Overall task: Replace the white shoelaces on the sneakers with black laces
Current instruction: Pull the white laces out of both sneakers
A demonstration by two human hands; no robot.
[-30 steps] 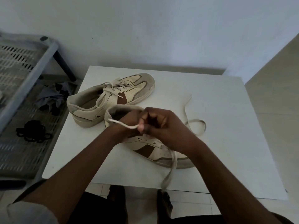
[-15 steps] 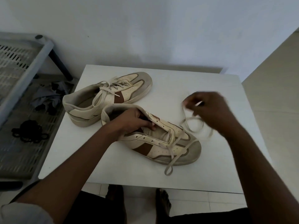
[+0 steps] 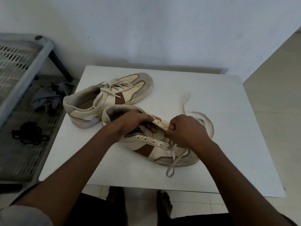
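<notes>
On the worktop (image 3: 211,160) my left hand (image 3: 135,121) grips the half-unlaced near sneaker (image 3: 146,149), my right hand (image 3: 187,131) pinches its white lace (image 3: 172,165), and the far sneaker (image 3: 133,88) is still laced.

Gripping the far eyelet flap of the near sneaker (image 3: 146,145) with the left hand (image 3: 133,123), pinching its white lace (image 3: 211,124) by the lower eyelets with the curled right hand (image 3: 187,131) (loose ends trailing across the white table (image 3: 228,98)); behind it, far sneaker (image 3: 130,93) fully laced; black laces (image 3: 27,134) bundled on the grey rack (image 3: 19,160) at left
</notes>
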